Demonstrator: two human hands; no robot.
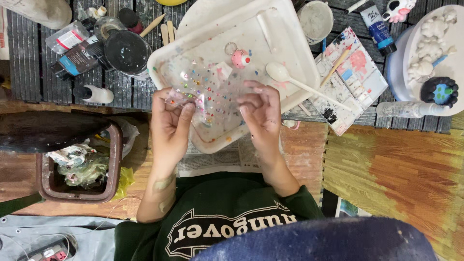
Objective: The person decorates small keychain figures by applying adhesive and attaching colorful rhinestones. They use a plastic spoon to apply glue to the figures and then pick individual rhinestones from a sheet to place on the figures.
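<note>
Left to right. Brown square waste bin (pixel 77 169) stands off the tray's near-left corner, stuffed with crumpled plastic and paper; a dark oval lid-like slab (pixel 46 129) overlaps its far rim.

Left hand (pixel 170 126): thumb and fingers pinched on a small clear plastic sheet studded with multicoloured gem stickers (pixel 186 94). The sheet is transparent, crinkled, held just above the near-left part of the white rectangular plastic tray (pixel 285 43); contact with the tray floor cannot be told. More small coloured gems lie scattered on the tray floor beside it.

Right hand (pixel 262 113): fingers curled loosely, tips drawn together near the sheet's right edge; whether they grip anything cannot be told.

Tray sits tilted, paint-stained, its near edge overhanging a folded newspaper (pixel 217 159). On it, towards the far side, a small pink round figurine with a key ring (pixel 239 58); towards the right edge, a white plastic spoon (pixel 299 83) whose handle crosses the rim.

Open room: the tray's far half is mostly bare. Right of the tray, a paint-smeared white palette (pixel 355 82) crowds the edge. Bottles and jars pack the far-left corner.
</note>
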